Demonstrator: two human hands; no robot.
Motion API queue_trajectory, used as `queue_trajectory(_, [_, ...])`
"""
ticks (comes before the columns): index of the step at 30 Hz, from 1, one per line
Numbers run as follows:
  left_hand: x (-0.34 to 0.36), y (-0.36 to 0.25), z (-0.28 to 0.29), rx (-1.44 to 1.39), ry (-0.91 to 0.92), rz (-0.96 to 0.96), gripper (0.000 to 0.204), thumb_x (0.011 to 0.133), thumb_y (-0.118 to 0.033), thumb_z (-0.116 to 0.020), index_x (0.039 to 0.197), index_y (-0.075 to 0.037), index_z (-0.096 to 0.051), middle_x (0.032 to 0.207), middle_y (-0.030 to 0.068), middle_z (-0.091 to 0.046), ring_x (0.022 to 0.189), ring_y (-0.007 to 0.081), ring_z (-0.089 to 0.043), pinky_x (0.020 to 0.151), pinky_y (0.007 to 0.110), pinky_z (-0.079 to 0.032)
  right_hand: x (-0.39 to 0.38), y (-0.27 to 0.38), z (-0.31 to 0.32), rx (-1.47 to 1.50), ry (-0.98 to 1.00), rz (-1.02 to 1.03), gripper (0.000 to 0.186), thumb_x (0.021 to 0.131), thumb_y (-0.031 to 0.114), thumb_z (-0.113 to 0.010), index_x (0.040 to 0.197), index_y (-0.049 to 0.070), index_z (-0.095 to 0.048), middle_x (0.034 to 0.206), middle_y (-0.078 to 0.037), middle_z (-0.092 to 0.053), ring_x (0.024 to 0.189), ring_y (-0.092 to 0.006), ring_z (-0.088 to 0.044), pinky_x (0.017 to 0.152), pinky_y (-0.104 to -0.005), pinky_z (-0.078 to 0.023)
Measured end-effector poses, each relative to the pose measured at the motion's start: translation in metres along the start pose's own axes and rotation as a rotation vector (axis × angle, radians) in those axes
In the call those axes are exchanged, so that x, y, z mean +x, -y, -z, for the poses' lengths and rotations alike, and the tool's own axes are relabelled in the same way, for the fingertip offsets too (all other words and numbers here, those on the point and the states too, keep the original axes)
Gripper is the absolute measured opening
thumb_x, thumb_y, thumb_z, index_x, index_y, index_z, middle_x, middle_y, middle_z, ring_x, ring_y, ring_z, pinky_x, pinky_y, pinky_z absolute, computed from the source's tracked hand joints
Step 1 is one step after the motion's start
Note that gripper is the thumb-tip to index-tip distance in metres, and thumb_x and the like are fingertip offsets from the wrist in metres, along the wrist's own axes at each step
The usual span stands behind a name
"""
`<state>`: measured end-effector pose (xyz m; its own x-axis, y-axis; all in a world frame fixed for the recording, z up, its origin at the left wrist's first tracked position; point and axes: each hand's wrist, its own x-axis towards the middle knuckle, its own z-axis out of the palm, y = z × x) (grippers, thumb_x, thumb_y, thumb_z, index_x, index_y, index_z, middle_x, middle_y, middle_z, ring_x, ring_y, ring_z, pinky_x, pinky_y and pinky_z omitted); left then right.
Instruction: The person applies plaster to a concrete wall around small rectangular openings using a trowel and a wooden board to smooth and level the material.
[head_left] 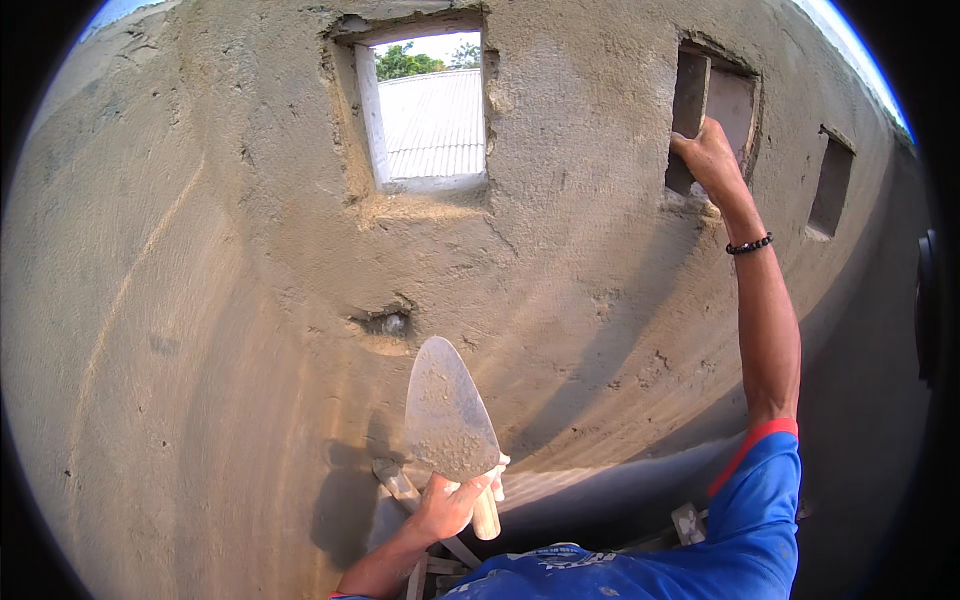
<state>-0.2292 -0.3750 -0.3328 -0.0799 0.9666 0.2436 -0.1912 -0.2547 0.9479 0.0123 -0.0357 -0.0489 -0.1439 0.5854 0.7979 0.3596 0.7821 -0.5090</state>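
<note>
My left hand (455, 505) grips a mortar-flecked pointed trowel (445, 410) at the bottom centre, blade pointing up and wooden handle angled down. Raised at the upper right, my right hand (710, 155) is closed around an upright narrow board (692, 82) inside the middle window opening (735, 110). The rough plastered wall (570, 270) surrounds it; whether the board is loose or rests against the opening's side, I cannot tell.
An open window (430, 120) at upper centre shows a corrugated roof and trees. A smaller opening (830, 185) is at far right, a hole (390, 323) lower in the wall. Wooden pieces (398, 485) lie below, near my body.
</note>
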Motion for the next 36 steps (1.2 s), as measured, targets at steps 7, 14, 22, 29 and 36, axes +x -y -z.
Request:
queue_trajectory(7, [0.020, 0.012, -0.043, 0.034, 0.177, 0.022, 0.024, 0.098, -0.014, -0.051, 0.114, 0.003, -0.057, 0.105, 0.0148, -0.062, 0.081, 0.0200, -0.061, 0.075, 0.037, -0.051, 0.005, -0.009, 0.003, -0.194, -0.073, 0.100, 0.023, 0.080, 0.019, -0.069, 0.087, -0.003, -0.068, 0.072, -0.019, -0.069, 0.068, -0.0271, -0.069, 0.066, -0.0416, -0.055])
queue_trajectory(14, [0.016, 0.003, -0.059, 0.092, 0.010, 0.032, 0.019, 0.096, -0.013, -0.056, 0.107, 0.002, -0.061, 0.087, 0.0157, -0.064, 0.070, 0.0231, -0.063, 0.077, 0.041, -0.053, 0.006, -0.012, 0.008, -0.224, -0.078, 0.081, 0.023, 0.077, 0.018, -0.065, 0.076, -0.005, -0.066, 0.062, -0.019, -0.063, 0.059, -0.0262, -0.066, 0.056, -0.0404, -0.053])
queue_trajectory(22, [0.005, -0.007, -0.066, 0.204, -0.076, 0.045, 0.020, 0.095, -0.012, -0.056, 0.105, 0.005, -0.058, 0.077, 0.0145, -0.059, 0.068, 0.0259, -0.063, 0.094, 0.053, -0.049, 0.006, -0.005, 0.016, -0.097, -0.023, -0.095, 0.030, 0.075, 0.017, -0.062, 0.089, -0.010, -0.065, 0.081, -0.027, -0.065, 0.079, -0.0351, -0.067, 0.070, -0.0437, -0.053])
queue_trajectory(29, [0.013, -0.009, -0.073, 0.220, -0.087, 0.082, 0.018, 0.095, -0.009, -0.053, 0.106, 0.005, -0.055, 0.075, 0.0144, -0.058, 0.069, 0.0265, -0.062, 0.096, 0.053, -0.048, 0.014, -0.032, 0.012, -0.095, -0.100, 0.072, 0.023, 0.071, 0.015, -0.062, 0.071, -0.008, -0.065, 0.067, -0.022, -0.065, 0.063, -0.0292, -0.067, 0.062, -0.0417, -0.054])
queue_trajectory(36, [0.027, 0.003, -0.067, 0.193, -0.041, 0.093, 0.018, 0.095, -0.010, -0.054, 0.107, 0.004, -0.055, 0.076, 0.0139, -0.058, 0.069, 0.0258, -0.062, 0.098, 0.053, -0.046, 0.009, -0.019, 0.020, -0.044, 0.012, -0.073, 0.029, 0.070, 0.017, -0.066, 0.084, -0.009, -0.066, 0.073, -0.022, -0.066, 0.066, -0.0274, -0.066, 0.063, -0.0401, -0.053])
